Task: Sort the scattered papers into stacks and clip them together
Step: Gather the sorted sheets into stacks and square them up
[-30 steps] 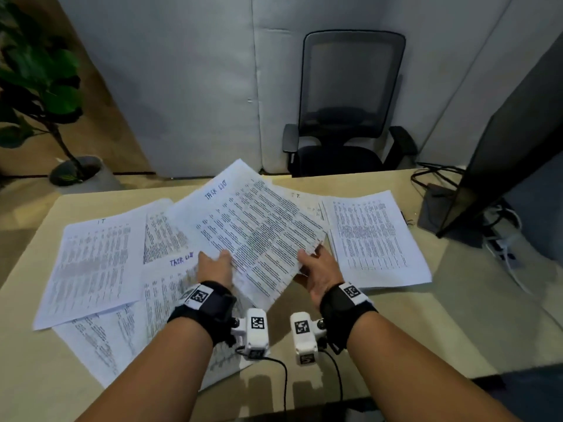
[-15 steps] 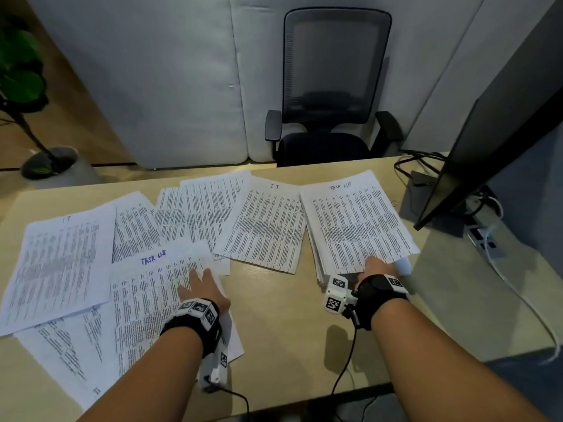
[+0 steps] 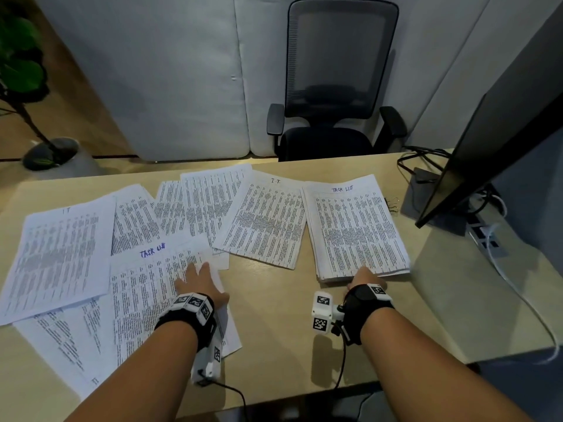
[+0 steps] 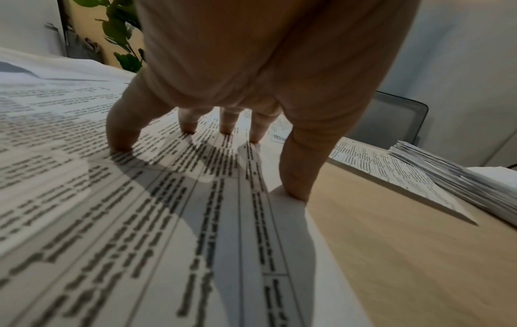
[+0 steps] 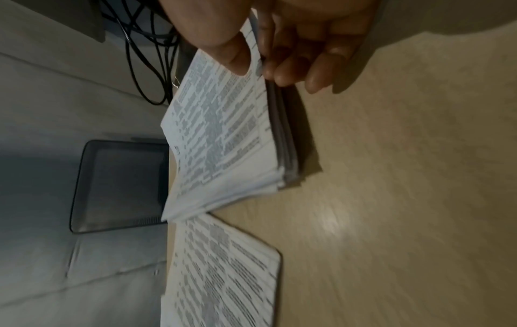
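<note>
- A light wooden desk (image 3: 274,345) fills the foreground.
- Behind it stands a black mesh-backed office chair (image 3: 338,86) against pale grey padded wall panels (image 3: 170,71).
- A potted plant (image 3: 27,86) stands at far left on a brown floor (image 3: 79,117).
- A dark monitor (image 3: 502,141) and tangled cables (image 3: 426,156) sit at right.

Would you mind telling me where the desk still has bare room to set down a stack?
Bare desk lies between the left hand and right hand, in front of the I.T. sheet. More lies right of the Task List stack, below the monitor. The left half is crowded with overlapping papers.
</note>
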`<control>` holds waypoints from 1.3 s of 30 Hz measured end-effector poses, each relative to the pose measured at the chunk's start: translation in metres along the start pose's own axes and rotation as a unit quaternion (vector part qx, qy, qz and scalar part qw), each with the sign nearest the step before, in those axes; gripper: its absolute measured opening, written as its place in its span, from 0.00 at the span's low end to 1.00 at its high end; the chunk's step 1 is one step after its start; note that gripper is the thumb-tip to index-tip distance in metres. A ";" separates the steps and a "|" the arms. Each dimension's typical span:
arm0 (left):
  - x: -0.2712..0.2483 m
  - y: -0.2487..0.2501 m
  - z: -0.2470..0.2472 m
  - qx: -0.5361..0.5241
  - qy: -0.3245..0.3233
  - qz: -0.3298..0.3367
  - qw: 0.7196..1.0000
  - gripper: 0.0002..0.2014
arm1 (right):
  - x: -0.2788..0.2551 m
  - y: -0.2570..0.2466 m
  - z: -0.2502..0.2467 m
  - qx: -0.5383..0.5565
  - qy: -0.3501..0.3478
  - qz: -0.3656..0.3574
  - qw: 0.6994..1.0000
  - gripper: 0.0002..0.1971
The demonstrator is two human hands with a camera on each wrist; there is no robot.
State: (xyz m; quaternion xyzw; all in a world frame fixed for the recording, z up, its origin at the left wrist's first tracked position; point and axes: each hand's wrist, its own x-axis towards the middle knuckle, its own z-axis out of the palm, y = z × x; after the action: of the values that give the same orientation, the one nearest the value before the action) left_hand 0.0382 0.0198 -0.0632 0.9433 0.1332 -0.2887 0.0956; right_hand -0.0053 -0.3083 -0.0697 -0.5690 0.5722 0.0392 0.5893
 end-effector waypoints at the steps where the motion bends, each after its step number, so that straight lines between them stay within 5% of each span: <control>1: -0.001 -0.001 -0.001 -0.002 -0.002 0.001 1.000 0.47 | -0.008 0.002 0.005 0.002 -0.019 0.008 1.000 0.07; 6: -0.005 -0.009 -0.009 -0.029 0.035 0.014 0.999 0.34 | -0.060 0.012 0.044 0.054 -0.084 0.054 0.994 0.07; 11: -0.002 -0.036 -0.026 -0.116 0.100 -0.029 0.988 0.32 | -0.103 0.006 0.084 0.021 -0.189 0.056 0.980 0.10; 13: 0.002 -0.056 -0.033 -0.124 0.123 -0.056 0.983 0.34 | -0.114 0.004 0.101 0.002 -0.228 0.045 0.973 0.10; 15: 0.006 -0.080 -0.042 -0.132 0.134 -0.082 0.979 0.38 | -0.119 0.002 0.119 -0.088 -0.232 -0.044 0.968 0.08; 18: 0.011 -0.119 -0.054 -0.119 0.113 -0.123 0.979 0.43 | -0.115 -0.004 0.139 -0.337 -0.177 -0.282 0.881 0.10; 21: 0.013 -0.156 -0.064 -0.111 0.069 -0.157 0.979 0.46 | -0.105 -0.009 0.158 -0.449 -0.157 -0.379 0.794 0.20; 24: 0.015 -0.185 -0.062 -0.091 0.027 -0.165 0.982 0.51 | -0.095 -0.020 0.175 -0.511 -0.149 -0.391 0.751 0.30; 28: 0.016 -0.201 -0.053 -0.118 0.004 -0.166 0.979 0.53 | -0.080 -0.031 0.186 -0.591 -0.167 -0.320 0.721 0.36; 31: 0.016 -0.201 -0.053 -0.101 0.007 -0.149 0.984 0.52 | -0.077 -0.024 0.193 -0.630 -0.180 -0.300 0.693 0.35; 39: 0.008 -0.174 -0.043 -0.058 0.014 -0.098 0.993 0.53 | -0.109 0.004 0.196 -0.626 -0.243 -0.401 0.623 0.25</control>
State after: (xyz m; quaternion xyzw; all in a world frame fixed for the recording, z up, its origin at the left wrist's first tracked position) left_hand 0.0139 0.1971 -0.0505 0.9224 0.2430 -0.2756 0.1193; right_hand 0.0779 -0.1003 -0.0532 -0.9433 -0.0393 0.2852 0.1656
